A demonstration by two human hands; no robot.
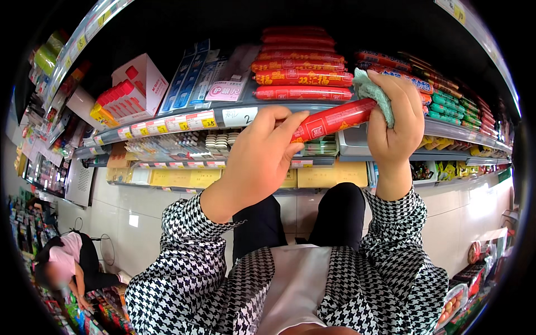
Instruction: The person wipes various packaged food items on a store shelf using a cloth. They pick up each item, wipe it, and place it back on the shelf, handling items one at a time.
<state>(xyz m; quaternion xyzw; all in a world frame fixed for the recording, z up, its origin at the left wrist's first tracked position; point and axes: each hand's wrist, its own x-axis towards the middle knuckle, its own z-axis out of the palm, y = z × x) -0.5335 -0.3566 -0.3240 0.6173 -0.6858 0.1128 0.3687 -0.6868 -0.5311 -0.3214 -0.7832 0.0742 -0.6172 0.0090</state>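
Note:
A red plastic-wrapped sausage point(328, 121) is held aslant in front of a shop shelf, its right end higher. My left hand point(264, 155) grips its lower left end between thumb and fingers. Around the other end, my right hand point(398, 113) presses a pale green cloth point(374, 94) against the wrapper. Just behind, similar red sausages point(303, 77) lie stacked on the shelf. The cloth and my right fingers hide the sausage's right tip.
Price tags line the shelf edge point(167, 124). Left of the stack are packaged rulers point(188, 79) and a box of red-capped glue sticks point(134, 92); green-wrapped sausages point(446, 104) lie to the right. Brown envelopes point(331, 173) fill a lower shelf. Another person point(71, 264) crouches at lower left.

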